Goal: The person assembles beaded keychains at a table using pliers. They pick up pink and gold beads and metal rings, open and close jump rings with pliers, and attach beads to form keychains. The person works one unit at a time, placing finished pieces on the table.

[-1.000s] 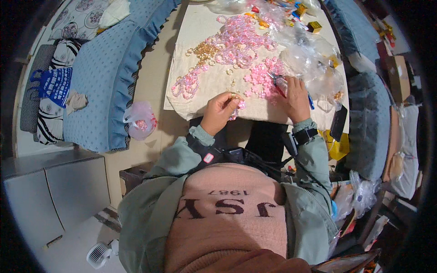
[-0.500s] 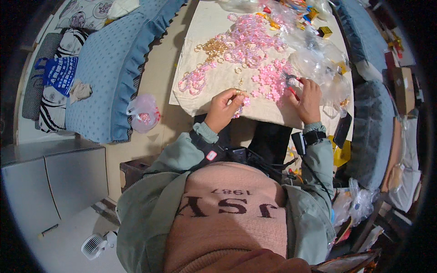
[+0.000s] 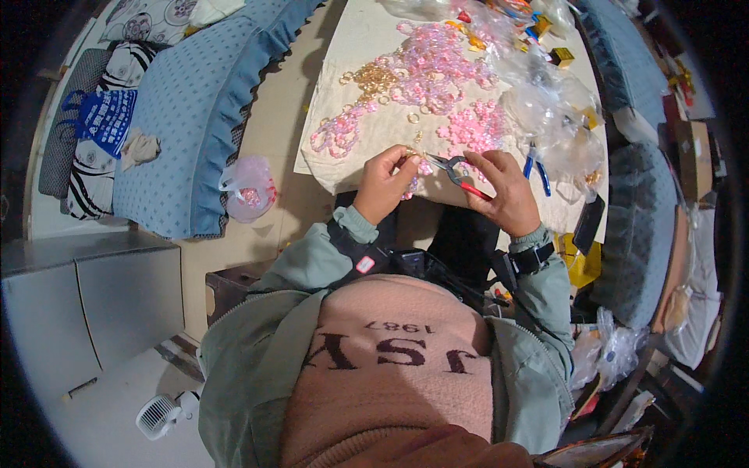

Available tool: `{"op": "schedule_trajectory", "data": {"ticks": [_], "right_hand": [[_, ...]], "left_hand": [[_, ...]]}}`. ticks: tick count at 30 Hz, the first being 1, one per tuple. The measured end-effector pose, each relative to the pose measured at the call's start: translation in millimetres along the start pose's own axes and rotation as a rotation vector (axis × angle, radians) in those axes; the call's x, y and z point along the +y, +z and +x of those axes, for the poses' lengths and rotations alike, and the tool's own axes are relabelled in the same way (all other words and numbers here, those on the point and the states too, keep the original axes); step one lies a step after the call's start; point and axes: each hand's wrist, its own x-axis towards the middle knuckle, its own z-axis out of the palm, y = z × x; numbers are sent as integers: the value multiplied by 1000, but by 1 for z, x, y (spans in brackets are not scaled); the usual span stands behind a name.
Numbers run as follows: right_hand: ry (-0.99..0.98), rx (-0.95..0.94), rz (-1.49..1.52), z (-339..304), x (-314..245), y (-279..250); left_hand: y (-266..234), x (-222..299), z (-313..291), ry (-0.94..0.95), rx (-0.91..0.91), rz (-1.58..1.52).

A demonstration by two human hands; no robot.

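Observation:
My left hand [image 3: 381, 187] pinches the gold end of a pink beaded strand [image 3: 421, 167] at the table's near edge, part of which dangles below the fingers. In my right hand [image 3: 507, 193] is a pair of red-handled pliers [image 3: 451, 168], its jaws pointing left and close to my left fingertips. Whether the jaws touch the strand I cannot tell. Just beyond the pliers lies a heap of pink flower-shaped beads [image 3: 473, 126]. Gold rings [image 3: 370, 81] and a large tangle of pink bead chains [image 3: 437, 61] are spread farther back, with a smaller bead loop [image 3: 337, 134] at left.
Blue-handled pliers [image 3: 538, 170] lie right of my right hand. Clear plastic bags [image 3: 546, 105] cover the table's right side, with a dark flat object [image 3: 588, 225] at its edge. A blue padded seat [image 3: 183, 132] and a tied plastic bag [image 3: 250, 191] are at left.
My right hand has moved left with the red-handled pliers, bringing their jaws up to my left fingertips. The blue-handled pliers now show on the table. My left hand has stayed nearly still.

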Motion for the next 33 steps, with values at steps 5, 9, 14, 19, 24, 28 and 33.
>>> {"op": "schedule_trajectory", "data": {"ticks": [5,9,14,19,24,28,33], "right_hand": [[-27,-2,-5,0,-2,-1],[35,-25,54,-1,-6,0],[208,-113,227,-5,-10,0],[233,-102,285,-6,-14,4],[177,-22,183,-10,-20,4],[51,64,-6,-10,-24,1],[-34,107,-141,-10,-26,-6]], "left_hand": [[0,1,0,49,26,86],[0,3,-2,109,44,170],[-1,8,-3,114,41,195],[-1,7,-5,156,45,194],[0,2,-2,171,-17,62],[1,7,-3,167,-100,-35],[-4,17,-4,98,-208,-88]]}}
